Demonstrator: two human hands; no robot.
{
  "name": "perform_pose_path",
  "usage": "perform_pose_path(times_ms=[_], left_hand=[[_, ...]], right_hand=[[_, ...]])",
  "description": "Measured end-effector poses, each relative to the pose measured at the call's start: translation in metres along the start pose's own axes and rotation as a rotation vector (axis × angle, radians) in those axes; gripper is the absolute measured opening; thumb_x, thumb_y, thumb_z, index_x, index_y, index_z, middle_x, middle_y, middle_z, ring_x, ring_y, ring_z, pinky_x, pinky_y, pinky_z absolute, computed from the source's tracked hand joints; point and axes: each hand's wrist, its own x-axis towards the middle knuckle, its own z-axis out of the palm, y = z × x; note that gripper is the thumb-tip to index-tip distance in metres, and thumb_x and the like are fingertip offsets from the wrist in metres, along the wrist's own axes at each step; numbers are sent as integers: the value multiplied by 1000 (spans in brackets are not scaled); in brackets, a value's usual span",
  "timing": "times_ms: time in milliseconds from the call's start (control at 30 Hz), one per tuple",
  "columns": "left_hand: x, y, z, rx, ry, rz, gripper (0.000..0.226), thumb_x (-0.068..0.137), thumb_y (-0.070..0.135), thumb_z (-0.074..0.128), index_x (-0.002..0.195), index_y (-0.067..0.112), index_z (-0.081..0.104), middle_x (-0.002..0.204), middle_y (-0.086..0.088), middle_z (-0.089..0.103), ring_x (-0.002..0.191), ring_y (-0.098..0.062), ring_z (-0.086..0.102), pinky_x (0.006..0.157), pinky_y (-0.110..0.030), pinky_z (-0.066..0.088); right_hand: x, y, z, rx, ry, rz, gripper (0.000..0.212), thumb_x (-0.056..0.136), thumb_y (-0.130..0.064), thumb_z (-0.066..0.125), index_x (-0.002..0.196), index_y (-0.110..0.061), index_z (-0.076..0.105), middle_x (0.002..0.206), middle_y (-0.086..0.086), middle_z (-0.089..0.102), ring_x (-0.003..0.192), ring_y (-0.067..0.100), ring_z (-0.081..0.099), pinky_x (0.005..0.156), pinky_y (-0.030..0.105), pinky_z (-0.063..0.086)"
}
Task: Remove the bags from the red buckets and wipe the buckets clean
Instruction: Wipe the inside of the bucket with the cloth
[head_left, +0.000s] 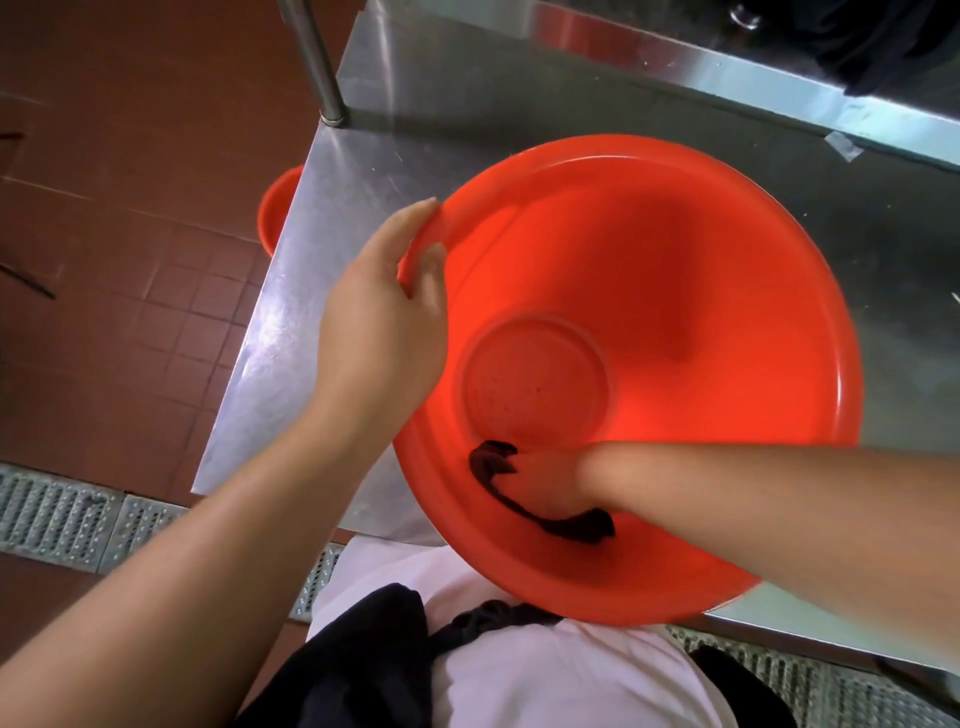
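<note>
A stainless steel table (332, 291) stands on a floor of reddish-brown tiles (130, 291), with 1 round metal post (317, 62) rising at its far left corner. A perforated metal drain grate (67, 519) runs along the floor at the table's near edge. A scrap of tape (844, 145) sticks to the raised steel ledge (701, 67) behind, where something dark (893, 41) sits at the top right.

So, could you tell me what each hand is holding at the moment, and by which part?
The left hand grips the red bucket by its near-left rim. The right hand holds a dark cloth, bunched around its middle, against the inner wall.

Bucket (675, 249) on the surface (363, 182) before me, my left hand (384, 306) on its left rim, my right hand (550, 480) inside on a cloth (488, 457), second bucket (278, 208) on the floor (130, 208) to the left.
</note>
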Motion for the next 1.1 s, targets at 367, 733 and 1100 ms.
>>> perform_pose_path(times_ms=[367, 733, 1100], left_hand=[[1, -8, -1, 28, 11, 30, 39, 107, 38, 50, 146, 40, 57, 138, 28, 62, 124, 10, 51, 88, 7, 31], [-1, -4, -1, 189, -78, 64, 36, 107, 44, 41, 142, 52, 47, 86, 28, 58, 69, -1, 55, 60, -12, 33], [64, 72, 41, 696, -351, 700, 73, 97, 44, 57, 162, 32, 27, 146, -7, 49, 125, -36, 52, 100, -52, 47]], right_hand=[[-49, 7, -6, -44, -84, -69, 38, 105, -45, 37, 123, -23, 61, 127, 6, 63, 113, 28, 58, 88, 33, 40], [-117, 23, -25, -200, -211, -40, 34, 103, -54, 36, 127, -37, 54, 119, -1, 64, 106, 23, 58, 94, 39, 45], [-24, 30, -13, -170, -185, 37, 54, 101, -49, 34, 115, -8, 65, 107, 20, 72, 92, 38, 72, 88, 48, 58]])
